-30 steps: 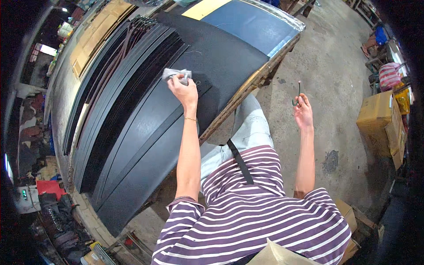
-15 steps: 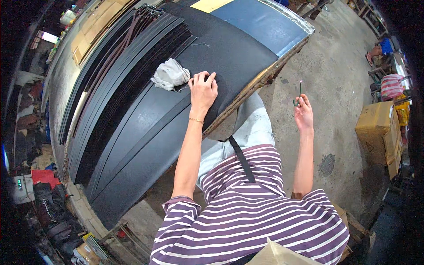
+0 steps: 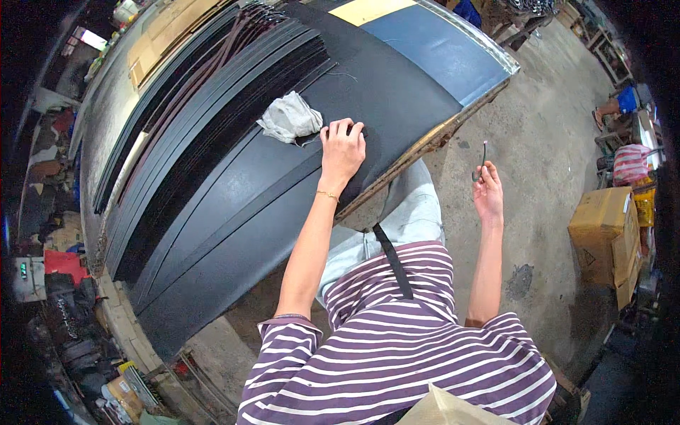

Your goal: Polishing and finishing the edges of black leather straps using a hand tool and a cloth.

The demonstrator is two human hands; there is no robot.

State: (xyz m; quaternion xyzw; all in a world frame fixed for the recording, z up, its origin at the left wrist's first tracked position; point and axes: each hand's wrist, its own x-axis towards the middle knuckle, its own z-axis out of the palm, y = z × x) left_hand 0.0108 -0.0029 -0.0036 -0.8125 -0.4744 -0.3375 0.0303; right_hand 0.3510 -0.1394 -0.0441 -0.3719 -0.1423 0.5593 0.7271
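My left hand [image 3: 343, 154] rests on a black leather-like sheet [image 3: 386, 78] near the table's edge. Its fingers are bent, and a dark bit shows by the fingertips, too hidden to name. Just left of that hand lies a crumpled grey-white cloth [image 3: 290, 117]. Out over the floor on the right, my right hand [image 3: 488, 193] pinches a slim dark green stick-like tool [image 3: 484, 153] with a small pale pinkish tip, held roughly upright. Long black strips [image 3: 205, 113] lie in a layered stack to the left of the cloth.
A blue sheet [image 3: 425, 49] and a yellow piece [image 3: 372, 8] lie at the table's far end. The table's wooden edge [image 3: 446, 131] runs past my legs. Cardboard boxes [image 3: 601, 225] stand on the right. Another person's leg [image 3: 605, 113] shows at the far right.
The table and cloth sit slightly farther right in the view. My left hand keeps its place beside the cloth. My right hand is slightly lower in the picture, and the tool has turned a little.
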